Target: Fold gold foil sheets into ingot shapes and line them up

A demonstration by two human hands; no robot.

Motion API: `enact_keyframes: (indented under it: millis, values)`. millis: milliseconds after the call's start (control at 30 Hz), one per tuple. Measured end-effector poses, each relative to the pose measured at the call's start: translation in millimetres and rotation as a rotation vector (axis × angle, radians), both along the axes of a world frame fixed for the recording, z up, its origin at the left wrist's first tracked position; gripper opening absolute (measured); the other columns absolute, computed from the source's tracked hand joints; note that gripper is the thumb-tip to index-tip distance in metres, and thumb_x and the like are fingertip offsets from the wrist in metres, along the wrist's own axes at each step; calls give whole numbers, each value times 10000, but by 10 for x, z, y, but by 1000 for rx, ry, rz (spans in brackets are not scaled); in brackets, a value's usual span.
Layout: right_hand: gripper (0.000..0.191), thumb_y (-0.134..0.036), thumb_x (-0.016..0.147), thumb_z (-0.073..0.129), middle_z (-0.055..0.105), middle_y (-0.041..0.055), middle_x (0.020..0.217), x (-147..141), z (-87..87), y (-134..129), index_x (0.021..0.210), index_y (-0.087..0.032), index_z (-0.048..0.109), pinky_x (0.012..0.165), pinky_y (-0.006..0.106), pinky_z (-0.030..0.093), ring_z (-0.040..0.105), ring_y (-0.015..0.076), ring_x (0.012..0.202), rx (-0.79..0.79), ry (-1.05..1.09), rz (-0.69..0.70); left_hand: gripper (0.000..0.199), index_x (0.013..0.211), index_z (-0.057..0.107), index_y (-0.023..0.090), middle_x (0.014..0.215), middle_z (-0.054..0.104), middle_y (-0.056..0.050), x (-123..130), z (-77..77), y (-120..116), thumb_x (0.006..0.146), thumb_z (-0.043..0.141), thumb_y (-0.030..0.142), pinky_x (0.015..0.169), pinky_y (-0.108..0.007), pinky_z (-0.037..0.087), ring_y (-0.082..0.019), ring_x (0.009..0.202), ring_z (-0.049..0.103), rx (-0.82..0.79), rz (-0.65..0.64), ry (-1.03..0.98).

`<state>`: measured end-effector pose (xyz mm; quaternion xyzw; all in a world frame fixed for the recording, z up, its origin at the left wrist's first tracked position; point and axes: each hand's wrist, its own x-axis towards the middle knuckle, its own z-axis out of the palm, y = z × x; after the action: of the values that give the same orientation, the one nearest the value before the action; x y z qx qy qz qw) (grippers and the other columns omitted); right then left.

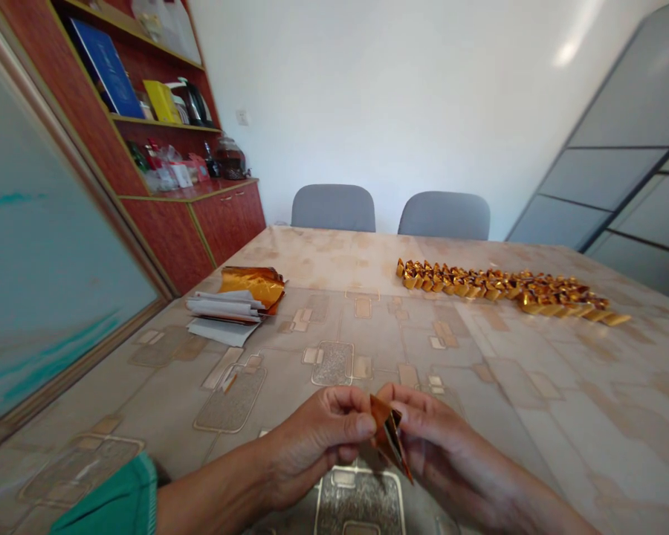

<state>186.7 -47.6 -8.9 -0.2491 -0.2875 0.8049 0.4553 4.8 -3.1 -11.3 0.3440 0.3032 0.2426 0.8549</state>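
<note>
Over the near middle of the beige patterned tabletop, the left hand and right hand angle inward, fingers pinching a folded, pointed gold-foil piece between them, with room ahead toward the far edge.

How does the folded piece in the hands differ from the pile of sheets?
The folded piece is held between the left hand and right hand; the pile of sheets lies on the table. The folded piece is small and pointed; the pile is larger, loosely layered. The folded piece looks mainly gold; the pile shows white and gold. Both have shiny gold surfaces.
</note>
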Motion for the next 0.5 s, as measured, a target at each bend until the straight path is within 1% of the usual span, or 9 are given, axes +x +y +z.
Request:
enact_keyframes:
  millis: [67, 233, 300, 400, 500]
  values:
    - [174, -256, 824, 771, 638, 25, 795, 5, 14, 7, 901, -116, 704, 661, 207, 400, 559, 99, 707, 0, -12, 4, 406, 743, 672, 135, 717, 617, -5, -7, -9, -3, 535, 937, 361, 578, -216, 305, -98, 646, 528, -1, 3, -1]
    - [203, -292, 821, 769, 605, 24, 781, 35, 36, 4, 867, -114, 683, 651, 215, 384, 526, 106, 702, 5, -48, 17, 399, 753, 668, 128, 727, 630, -21, -14, -4, -14, 560, 929, 360, 554, -205, 291, -85, 619, 510, -7, -18, -17]
    - [225, -315, 817, 770, 584, 20, 771, 48, 42, 2, 850, -115, 672, 645, 217, 375, 500, 106, 693, 2, -68, 22, 397, 767, 672, 129, 738, 633, -27, -10, 8, -18, 566, 926, 360, 579, -211, 329, -104, 649, 543, -11, -41, -17]
    - [250, -345, 810, 768, 547, 6, 737, 60, 61, 0, 840, -120, 664, 639, 227, 370, 464, 110, 674, 15, -83, 43, 396, 796, 683, 134, 754, 634, -33, -5, 26, -19, 589, 910, 384, 655, -249, 405, -152, 723, 594, 11, -67, -33]
    - [268, -351, 776, 795, 553, 7, 745, 62, 92, 2, 831, -123, 667, 677, 243, 396, 478, 118, 696, 6, -84, 51, 376, 806, 676, 142, 767, 633, -36, -5, 28, -15, 631, 884, 401, 705, -280, 439, -175, 760, 611, 25, -85, -41]
